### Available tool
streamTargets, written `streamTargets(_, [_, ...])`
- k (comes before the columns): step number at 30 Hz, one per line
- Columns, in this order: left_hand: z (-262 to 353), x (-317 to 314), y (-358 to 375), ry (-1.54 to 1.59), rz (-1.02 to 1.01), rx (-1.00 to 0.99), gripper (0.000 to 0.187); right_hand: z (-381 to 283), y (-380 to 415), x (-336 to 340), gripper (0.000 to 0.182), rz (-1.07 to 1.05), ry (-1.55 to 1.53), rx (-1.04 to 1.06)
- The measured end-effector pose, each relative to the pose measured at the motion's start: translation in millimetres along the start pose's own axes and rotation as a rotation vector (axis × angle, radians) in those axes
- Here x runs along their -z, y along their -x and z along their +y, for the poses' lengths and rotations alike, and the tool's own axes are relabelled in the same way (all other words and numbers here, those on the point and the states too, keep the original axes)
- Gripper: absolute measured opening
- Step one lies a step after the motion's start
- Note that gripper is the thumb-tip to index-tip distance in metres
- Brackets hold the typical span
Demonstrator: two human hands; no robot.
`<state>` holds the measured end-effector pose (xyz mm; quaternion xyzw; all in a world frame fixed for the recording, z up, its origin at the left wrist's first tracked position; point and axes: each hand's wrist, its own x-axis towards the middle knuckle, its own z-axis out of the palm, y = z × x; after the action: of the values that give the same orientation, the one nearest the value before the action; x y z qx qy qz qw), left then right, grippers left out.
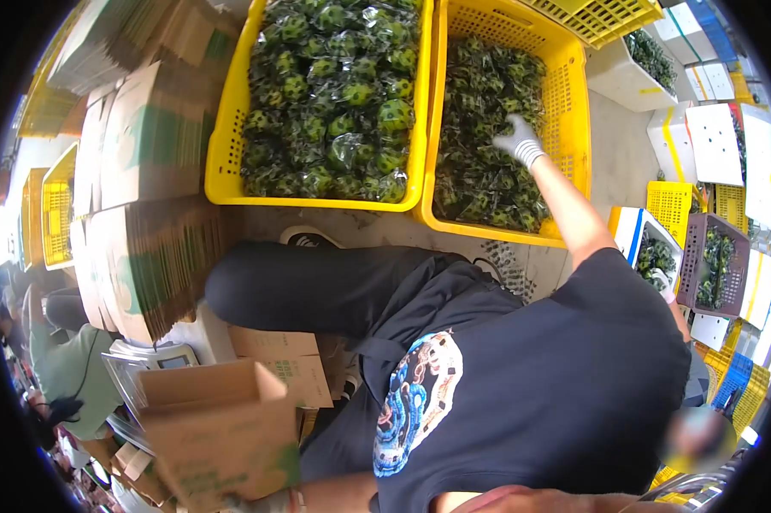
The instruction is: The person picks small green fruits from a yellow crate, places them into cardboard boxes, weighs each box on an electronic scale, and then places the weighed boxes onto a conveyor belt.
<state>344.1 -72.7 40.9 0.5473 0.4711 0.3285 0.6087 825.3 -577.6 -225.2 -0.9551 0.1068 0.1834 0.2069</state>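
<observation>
My right hand (520,143), in a grey-white knitted glove, reaches into the right yellow crate (507,229). Its fingers are apart over small clear-wrapped packs of green produce (492,94), with nothing visibly held. At the bottom of the view my left hand (261,502), in a grey glove, grips the lower side of an open cardboard box (223,445); part of its fingers is hidden by the box. The box tilts beside my leg, its opening facing up. Next to the right crate stands another yellow crate (317,203), full of larger-looking wrapped green packs (330,103).
Stacks of flattened cartons (150,256) rise on the left above a scale (172,359). A person in a green shirt (82,380) is behind it. On the right, a co-worker's gloved hand (661,280) is at a white foam box (629,231), near a brown crate (715,295).
</observation>
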Motion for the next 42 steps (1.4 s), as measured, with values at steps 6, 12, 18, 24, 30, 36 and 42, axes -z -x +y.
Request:
streamTargets(6, [10.5,-252.1,10.1,0.373,-0.332,0.058,0.063,38.8,-24.7,-18.2,0.113,-0.298,0.457,-0.444])
streamTargets(12, [-129.4,-371.2,-64.1,0.457,-0.621,0.213,0.054,76.5,-34.0,-44.4,0.112,-0.479,0.296,-0.436])
streamTargets(18, [-189.6,-400.8,-63.5,0.521,-0.799,0.537,0.069,60.9,-27.9,-44.9,0.101,-0.429,0.308,-0.382])
streamTargets(24, [-171.5,-390.2,-71.0,0.725,-0.840,0.622,0.071,88.7,-51.5,-68.7,0.087,-0.545,0.236,-0.362])
streamTargets(30, [-170.1,-389.1,-88.7,0.629,-0.845,0.561,0.066,92.7,10.4,-12.1,0.080,-0.411,-1.059,-0.146])
streamTargets(36, [-175.1,-397.2,-75.6,0.729,-1.036,0.708,0.059,-124.2,97.8,111.1,0.073,-0.256,-0.949,0.964])
streamTargets(42, [-181.6,-386.4,-53.6,0.558,-0.695,0.532,0.065,-160.6,90.1,125.7,0.082,-0.428,-1.020,0.659])
